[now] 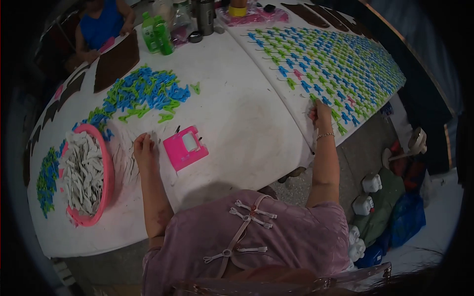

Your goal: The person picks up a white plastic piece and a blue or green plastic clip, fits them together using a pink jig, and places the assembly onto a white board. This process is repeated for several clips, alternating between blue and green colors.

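Observation:
My left hand [144, 146] is closed above the table, between the pink basket and a pink holder [185, 148] with a pale insert; what its fingers pinch is too small to name. My right hand [321, 112] is closed at the near left edge of the rows of blue and green clips [331, 69], its fingers touching a green clip [313, 98]. A heap of loose blue and green clips [143, 91] lies beyond my left hand. The pink basket [107, 177] holds many whitish folded strips [83, 172].
A person in blue [101, 24] works at the far left, beside dark brown pieces [117, 61]. Green bottles [157, 34] and a dark flask [205, 17] stand at the back. White jugs [363, 204] and a blue bag [407, 222] are on the floor at right.

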Demonstrator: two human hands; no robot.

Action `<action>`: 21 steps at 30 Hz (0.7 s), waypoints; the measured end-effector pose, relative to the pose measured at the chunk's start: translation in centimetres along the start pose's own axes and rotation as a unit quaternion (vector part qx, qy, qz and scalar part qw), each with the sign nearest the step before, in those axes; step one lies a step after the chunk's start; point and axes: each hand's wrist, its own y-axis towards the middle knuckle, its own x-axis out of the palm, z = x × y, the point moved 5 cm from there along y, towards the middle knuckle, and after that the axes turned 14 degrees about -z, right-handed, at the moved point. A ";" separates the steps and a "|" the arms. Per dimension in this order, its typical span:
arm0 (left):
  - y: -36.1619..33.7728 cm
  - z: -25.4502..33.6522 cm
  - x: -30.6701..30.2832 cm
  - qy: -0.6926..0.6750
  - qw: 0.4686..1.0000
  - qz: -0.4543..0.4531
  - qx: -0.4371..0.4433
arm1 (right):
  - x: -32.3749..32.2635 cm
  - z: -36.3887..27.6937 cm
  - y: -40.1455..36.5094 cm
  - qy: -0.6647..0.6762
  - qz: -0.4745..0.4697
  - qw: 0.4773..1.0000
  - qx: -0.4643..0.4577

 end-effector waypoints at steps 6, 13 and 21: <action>-0.5 5.0 -0.5 0.127 0.988 0.041 0.081 | 2.2 0.3 -2.6 -0.059 0.000 0.972 -0.227; -0.7 7.6 -4.5 0.284 0.949 0.050 0.128 | 18.0 4.1 -9.2 -0.243 -0.246 0.871 -0.348; 0.2 7.4 -3.0 0.645 0.752 0.024 0.138 | 31.5 8.2 -16.5 -0.328 -0.426 0.785 -0.309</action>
